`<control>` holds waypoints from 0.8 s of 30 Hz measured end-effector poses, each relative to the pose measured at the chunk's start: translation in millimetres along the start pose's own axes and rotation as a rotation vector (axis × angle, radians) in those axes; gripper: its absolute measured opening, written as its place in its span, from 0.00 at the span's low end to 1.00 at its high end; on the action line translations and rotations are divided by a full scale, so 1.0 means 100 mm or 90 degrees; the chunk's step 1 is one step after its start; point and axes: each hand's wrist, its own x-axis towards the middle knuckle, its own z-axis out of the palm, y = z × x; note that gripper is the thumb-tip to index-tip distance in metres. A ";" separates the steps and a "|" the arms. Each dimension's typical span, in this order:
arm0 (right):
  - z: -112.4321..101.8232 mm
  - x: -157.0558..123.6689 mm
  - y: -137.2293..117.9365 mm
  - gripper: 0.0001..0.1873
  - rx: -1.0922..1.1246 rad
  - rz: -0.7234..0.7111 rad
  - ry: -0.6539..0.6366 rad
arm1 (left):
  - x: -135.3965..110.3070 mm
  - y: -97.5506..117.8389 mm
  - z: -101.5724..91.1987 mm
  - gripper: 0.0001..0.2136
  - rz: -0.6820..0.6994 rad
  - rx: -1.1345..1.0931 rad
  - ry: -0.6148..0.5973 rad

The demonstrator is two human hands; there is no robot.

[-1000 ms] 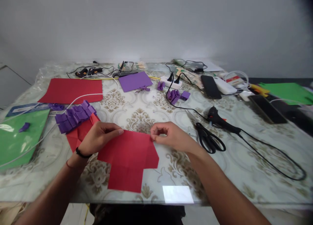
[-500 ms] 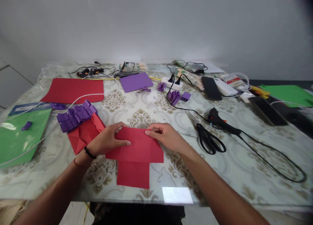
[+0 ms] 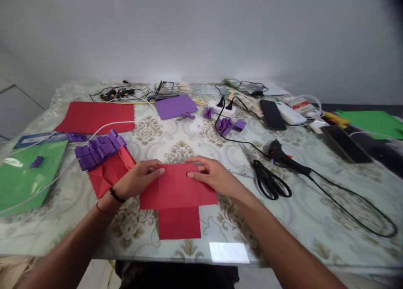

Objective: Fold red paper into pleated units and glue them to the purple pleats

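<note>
The head view, the only one, looks down on a patterned worktop (image 3: 189,146) with two hands on one folded red paper (image 3: 178,192). The paper lies flat at the near edge, in the middle: a wide band with a narrower flap hanging from it toward the person.

The left hand (image 3: 138,180) rests on the paper's top left corner. Its fingers (image 3: 157,171) are stretched out and close together, pressing down rather than closed around anything. The right hand (image 3: 214,178) lies on the top edge and right part, its fingers (image 3: 193,175) likewise flat and pointing left. The two sets of fingertips are near each other but apart.

Just left of the left hand lies one more creased red piece (image 3: 107,175). One purple pleated strip (image 3: 99,148) overlaps its far edge. Further back are one flat red sheet (image 3: 97,116) and one purple sheet (image 3: 176,105).

There are two green sheets, one at the left edge (image 3: 25,175) and one at the far right (image 3: 374,121). Three small purple folded bits (image 3: 225,124) sit near one white power strip (image 3: 222,108).

To the right of the right hand lie one pair of black scissors (image 3: 270,182) and, just behind it, one black glue gun (image 3: 285,159) with a cord. Two dark phones (image 3: 272,114) and (image 3: 346,144) lie beyond.
</note>
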 end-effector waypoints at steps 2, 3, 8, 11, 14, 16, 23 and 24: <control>-0.02 -0.01 -0.02 0.32 -0.027 -0.026 0.020 | 0.00 0.01 -0.01 0.19 -0.003 -0.016 0.006; -0.04 -0.02 -0.03 0.32 -0.037 -0.043 0.032 | -0.01 0.01 -0.01 0.20 -0.005 -0.024 0.011; -0.08 -0.03 -0.03 0.29 -0.038 -0.085 0.043 | 0.00 -0.01 -0.02 0.23 -0.018 -0.046 0.032; -0.06 -0.03 -0.03 0.29 -0.018 -0.065 0.052 | 0.00 -0.01 -0.02 0.26 -0.028 -0.060 -0.007; -0.03 -0.03 -0.02 0.27 -0.024 -0.026 0.033 | 0.00 -0.01 -0.04 0.27 -0.023 -0.057 -0.023; -0.03 -0.02 0.00 0.24 -0.057 -0.016 0.017 | 0.00 -0.01 -0.05 0.27 -0.015 -0.039 -0.033; 0.03 0.02 0.07 0.11 -0.249 -0.054 0.063 | -0.02 -0.07 0.13 0.21 0.047 0.115 0.026; 0.05 0.02 0.06 0.10 -0.283 -0.062 0.073 | -0.03 -0.08 0.19 0.20 0.072 0.142 0.055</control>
